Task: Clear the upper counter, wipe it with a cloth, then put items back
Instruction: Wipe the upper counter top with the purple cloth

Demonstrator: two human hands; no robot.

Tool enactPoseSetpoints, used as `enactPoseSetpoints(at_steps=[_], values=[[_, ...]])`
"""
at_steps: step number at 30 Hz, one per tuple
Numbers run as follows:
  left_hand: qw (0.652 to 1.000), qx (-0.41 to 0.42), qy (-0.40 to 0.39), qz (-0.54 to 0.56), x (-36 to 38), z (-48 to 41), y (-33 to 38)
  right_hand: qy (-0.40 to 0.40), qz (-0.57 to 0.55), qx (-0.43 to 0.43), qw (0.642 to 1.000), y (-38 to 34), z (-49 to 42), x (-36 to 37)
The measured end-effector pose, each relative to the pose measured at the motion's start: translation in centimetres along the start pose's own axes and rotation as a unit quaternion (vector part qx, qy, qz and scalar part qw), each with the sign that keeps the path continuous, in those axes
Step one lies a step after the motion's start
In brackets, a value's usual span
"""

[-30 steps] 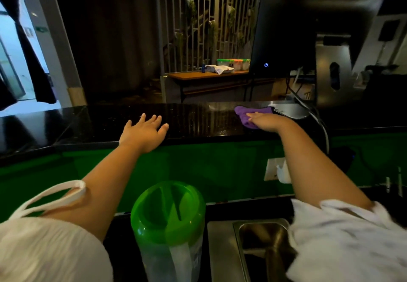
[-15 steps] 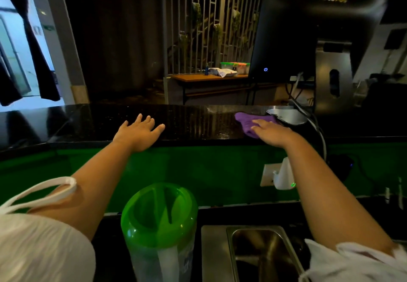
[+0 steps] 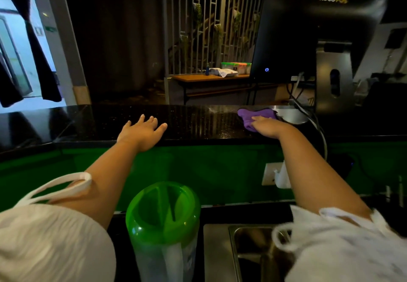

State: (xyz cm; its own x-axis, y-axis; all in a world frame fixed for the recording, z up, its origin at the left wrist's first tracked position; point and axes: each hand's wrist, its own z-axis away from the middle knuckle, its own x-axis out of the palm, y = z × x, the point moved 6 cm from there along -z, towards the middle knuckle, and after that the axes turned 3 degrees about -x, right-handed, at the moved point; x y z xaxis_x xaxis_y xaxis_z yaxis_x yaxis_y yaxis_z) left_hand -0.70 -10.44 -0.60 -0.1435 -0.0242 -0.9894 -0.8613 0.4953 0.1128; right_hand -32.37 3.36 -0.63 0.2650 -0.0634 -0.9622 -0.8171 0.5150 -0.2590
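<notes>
Across mid-frame: dark, glossy tabletop (image 3: 198, 125), wet-streaked toward the right. Upper right: black monitor (image 3: 308, 35) on silver stand (image 3: 334, 92). Bottom centre: green-lidded jug (image 3: 163, 213), steel sink (image 3: 217, 248) just beside. Centre: left hand (image 3: 141, 130), palm down on tabletop's near edge, grip wide, fingers (image 3: 152, 119) spread, holding nothing. Right of centre: right hand (image 3: 269, 126) flat atop purple cloth (image 3: 253, 114), grip unclenched, pressing it to tabletop near the stand's base.
</notes>
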Motion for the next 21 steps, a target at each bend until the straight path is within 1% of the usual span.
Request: enactPoseSetpoints(at_steps=[4, 7, 9, 11, 13, 14, 16, 18, 21], values=[[1.0, 0.005, 0.014, -0.005, 0.2, -0.1, 0.0, 0.022, 0.011, 0.001, 1.0, 1.6, 0.9, 0.2], [1.0, 0.001, 0.011, -0.001, 0.2, -0.2, -0.1, 0.009, 0.009, 0.01, 1.0, 0.8, 0.2, -0.2], [1.0, 0.001, 0.005, 0.001, 0.4, -0.2, -0.1, 0.026, 0.007, 0.022, 0.999, 0.4, -0.2, -0.4], [1.0, 0.0, -0.011, 0.005, 0.3, -0.3, -0.1, 0.068, 0.015, 0.029, 0.997, 0.2, -0.1, -0.6], [0.999, 0.002, -0.05, -0.006, -0.2, -0.6, 0.0, 0.105, 0.038, 0.003, 0.994, 0.0, 0.5, -0.6], [0.997, 0.003, -0.071, -0.013, -0.6, -0.9, 0.0, 0.11, 0.047, -0.011, 0.993, 0.1, 0.5, -0.4], [0.996, 0.013, -0.089, -0.024, -1.0, -1.7, 0.2, 0.089, 0.049, -0.029, 0.994, 0.3, 0.0, -0.1], [0.998, 0.026, -0.06, -0.027, -0.6, -2.3, 0.4, 0.045, 0.039, -0.023, 0.998, 0.0, -1.0, 0.1], [0.998, -0.001, -0.003, 0.059, 0.1, -3.0, 0.0, -0.01, 0.059, 0.016, 0.998, -0.9, -3.7, -0.2]])
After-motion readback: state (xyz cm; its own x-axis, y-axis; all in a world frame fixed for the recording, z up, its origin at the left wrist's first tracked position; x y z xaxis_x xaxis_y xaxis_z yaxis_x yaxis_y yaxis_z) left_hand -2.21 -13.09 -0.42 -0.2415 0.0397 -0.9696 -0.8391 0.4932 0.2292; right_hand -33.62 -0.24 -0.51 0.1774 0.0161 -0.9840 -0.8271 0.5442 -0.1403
